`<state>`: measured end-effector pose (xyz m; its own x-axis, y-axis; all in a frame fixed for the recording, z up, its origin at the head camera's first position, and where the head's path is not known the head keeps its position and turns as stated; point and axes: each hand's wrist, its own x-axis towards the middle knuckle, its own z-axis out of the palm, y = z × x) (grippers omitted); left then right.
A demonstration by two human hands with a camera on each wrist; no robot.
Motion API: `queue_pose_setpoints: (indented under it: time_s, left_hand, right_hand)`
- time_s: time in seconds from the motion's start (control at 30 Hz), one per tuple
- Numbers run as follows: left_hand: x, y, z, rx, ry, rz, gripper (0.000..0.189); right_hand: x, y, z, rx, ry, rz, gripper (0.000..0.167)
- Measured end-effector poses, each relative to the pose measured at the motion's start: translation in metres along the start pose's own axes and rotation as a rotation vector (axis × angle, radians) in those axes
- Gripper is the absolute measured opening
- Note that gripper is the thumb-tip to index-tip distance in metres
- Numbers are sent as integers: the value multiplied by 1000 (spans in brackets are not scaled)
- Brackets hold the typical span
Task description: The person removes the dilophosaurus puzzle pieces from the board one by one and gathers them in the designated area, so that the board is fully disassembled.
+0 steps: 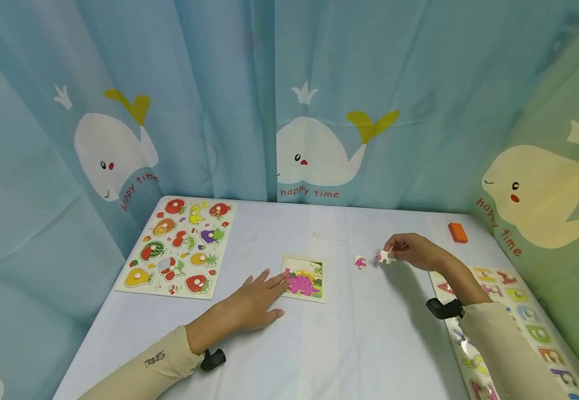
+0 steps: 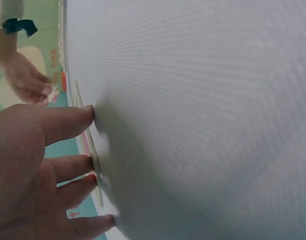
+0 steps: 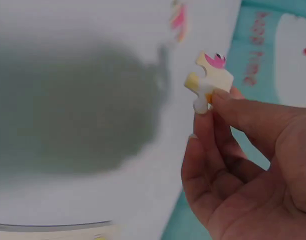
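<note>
Between the thumb and fingers of my right hand (image 1: 414, 253) is a jigsaw piece (image 3: 213, 80), white and yellow with a bit of pink, lifted off the table. Another jigsaw piece (image 1: 360, 262) with a pink print lies flat just left of it. My left hand (image 1: 256, 300) is spread, its fingertips touching the left side of a small dinosaur puzzle board (image 1: 309, 298). A pink dinosaur fills much of that board, and a pale patch shows along its top left. In the left wrist view, the left hand's fingers (image 2: 73, 167) lie at the board's edge.
A fruit knob puzzle board (image 1: 174, 250) lies at the table's left. On the right, a letter puzzle board (image 1: 539, 316) is partly under the right forearm. An orange block (image 1: 457, 233) sits near the back right corner. A whale-print curtain (image 1: 219, 111) surrounds the white table (image 1: 349, 344).
</note>
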<state>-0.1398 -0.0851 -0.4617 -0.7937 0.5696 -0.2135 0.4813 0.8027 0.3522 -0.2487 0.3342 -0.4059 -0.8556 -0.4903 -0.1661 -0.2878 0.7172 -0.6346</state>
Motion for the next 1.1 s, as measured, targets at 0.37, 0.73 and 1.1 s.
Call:
queue_pose_setpoints:
  time_s: [0.37, 0.73, 1.1]
  left_hand:
    - [1, 2, -1, 0, 1, -5, 66]
    - [3, 0, 2, -3, -1, -14, 67]
    - [2, 0, 1, 2, -4, -17, 67]
  right_hand:
    - [6, 28, 16, 22, -9, 20, 10]
    - [6, 32, 40, -124, 151, 133, 10]
    - [20, -18, 57, -124, 304, 42, 29]
